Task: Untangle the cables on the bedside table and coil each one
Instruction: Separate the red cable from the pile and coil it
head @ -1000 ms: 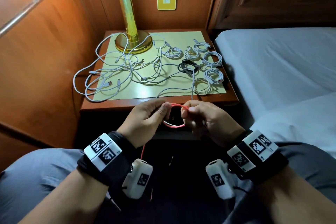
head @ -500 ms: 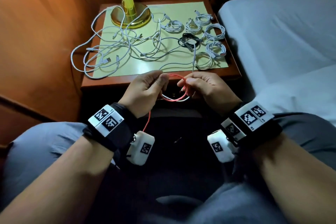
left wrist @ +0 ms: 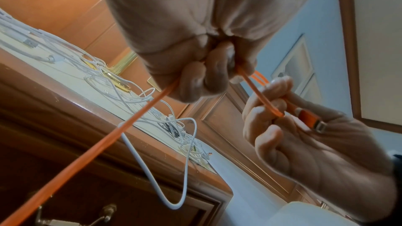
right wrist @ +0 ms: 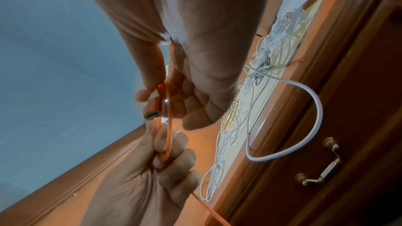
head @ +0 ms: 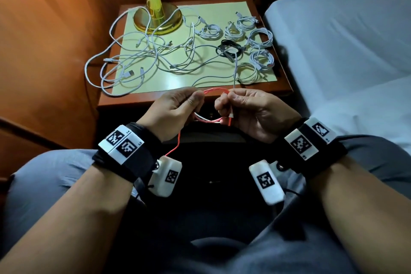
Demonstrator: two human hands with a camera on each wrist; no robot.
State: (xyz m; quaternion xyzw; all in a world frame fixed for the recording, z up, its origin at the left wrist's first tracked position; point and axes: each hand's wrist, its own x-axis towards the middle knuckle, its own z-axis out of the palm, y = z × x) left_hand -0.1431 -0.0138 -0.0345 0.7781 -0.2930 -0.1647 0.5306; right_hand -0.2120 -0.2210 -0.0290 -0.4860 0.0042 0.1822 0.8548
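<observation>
Pinching an orange cable (head: 214, 91) loop between them, left hand (head: 172, 110) and right hand (head: 255, 110) each grip it

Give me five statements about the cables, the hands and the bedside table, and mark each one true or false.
1. Both hands hold the orange cable. True: the left hand and right hand each grip it.
2. The orange plug lies on the table. False: it is in the right hand.
3. Every coiled cable is white. False: one black coil lies among them.
4. The lamp base stands at the table's back left. True.
5. The loose white cables lie on the bed. False: they sprawl over the bedside table.
</observation>
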